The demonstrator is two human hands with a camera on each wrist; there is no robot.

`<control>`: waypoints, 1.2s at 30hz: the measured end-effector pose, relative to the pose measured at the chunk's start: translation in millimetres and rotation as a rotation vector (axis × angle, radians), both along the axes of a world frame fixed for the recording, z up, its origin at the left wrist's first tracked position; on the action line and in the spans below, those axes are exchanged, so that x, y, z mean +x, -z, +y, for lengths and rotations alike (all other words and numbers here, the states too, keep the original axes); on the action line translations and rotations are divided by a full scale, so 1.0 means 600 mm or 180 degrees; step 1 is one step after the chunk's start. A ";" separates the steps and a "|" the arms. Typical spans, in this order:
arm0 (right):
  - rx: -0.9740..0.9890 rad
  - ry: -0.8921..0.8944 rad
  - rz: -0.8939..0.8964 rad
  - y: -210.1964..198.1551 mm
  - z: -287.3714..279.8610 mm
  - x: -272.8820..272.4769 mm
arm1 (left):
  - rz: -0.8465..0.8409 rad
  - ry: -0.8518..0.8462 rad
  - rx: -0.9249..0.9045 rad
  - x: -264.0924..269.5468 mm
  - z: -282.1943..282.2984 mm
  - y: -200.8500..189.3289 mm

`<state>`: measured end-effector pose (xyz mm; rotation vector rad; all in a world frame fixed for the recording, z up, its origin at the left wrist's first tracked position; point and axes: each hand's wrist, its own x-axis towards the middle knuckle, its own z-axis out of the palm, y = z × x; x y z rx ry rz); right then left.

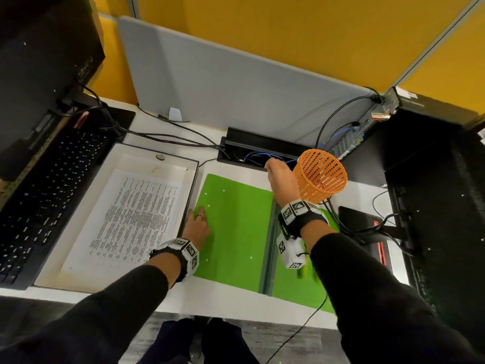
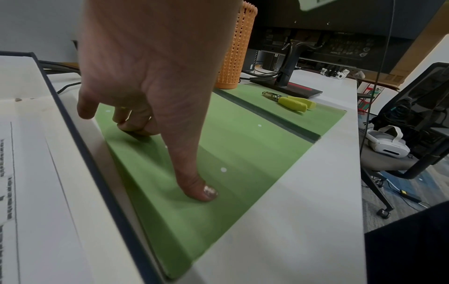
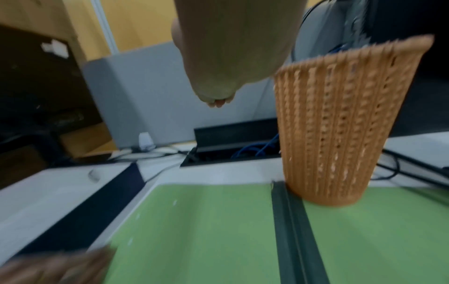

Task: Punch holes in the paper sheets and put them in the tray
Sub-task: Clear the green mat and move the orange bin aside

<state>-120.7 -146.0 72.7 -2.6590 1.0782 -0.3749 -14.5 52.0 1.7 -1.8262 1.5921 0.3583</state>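
On the green mat (image 1: 236, 227), the left hand (image 1: 197, 227) rests just beside the tray's right wall; the left wrist view shows its thumb tip (image 2: 205, 192) pressed to the mat, the other fingers loosely bent with their tips down on the green surface, holding nothing. The right hand (image 1: 282, 181) is raised above the far part of the mat, next to the one orange mesh basket (image 1: 320, 174); whether it touches the basket cannot be told, and its fingers are hidden or blurred in every view, so their spread cannot be told either.

One tray (image 1: 195, 177), white inside with a dark rim, lies to the left of the mat, and printed paper sheets (image 1: 133, 219) lie flat in it; how many sheets are stacked cannot be told. One hole punch (image 2: 291, 101) with yellow handles lies on the right part of the mat, beyond the dark strip (image 1: 267, 256) that crosses the mat from near to far, well apart from both hands. Several small white paper dots (image 2: 223, 169) are scattered on the mat's left part.

One black keyboard (image 1: 44, 187) sits left of the tray. Two dark monitors stand on the desk, one at the far left (image 1: 39, 61) and one at the right (image 1: 433, 179).
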 end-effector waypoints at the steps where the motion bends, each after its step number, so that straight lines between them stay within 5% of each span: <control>1: -0.0032 0.0160 -0.0146 -0.021 -0.019 -0.005 | 0.0021 -0.0002 -0.0002 0.000 0.001 0.000; 5: 0.0037 0.0802 -0.0575 -0.080 -0.095 -0.059 | 0.0003 -0.0014 -0.0028 0.001 0.001 0.003; 8: 0.0189 0.1104 -0.0327 -0.095 -0.130 -0.095 | -0.0016 0.0032 -0.0005 0.002 0.000 0.010; 15: 0.0491 0.1211 0.0119 -0.091 -0.146 -0.118 | -0.0095 0.0100 -0.0068 0.006 0.001 0.021; 25: 0.0467 0.1566 -0.0045 -0.085 -0.152 -0.125 | -0.0095 0.0068 -0.0071 0.005 0.000 0.018; 31: 0.0034 0.0803 -0.0399 -0.075 -0.103 -0.096 | -0.0048 0.0043 -0.0040 0.003 0.002 0.008; 36: 0.0199 0.0176 -0.0159 0.008 -0.002 -0.082 | -0.0076 0.0069 0.0007 0.002 0.005 0.013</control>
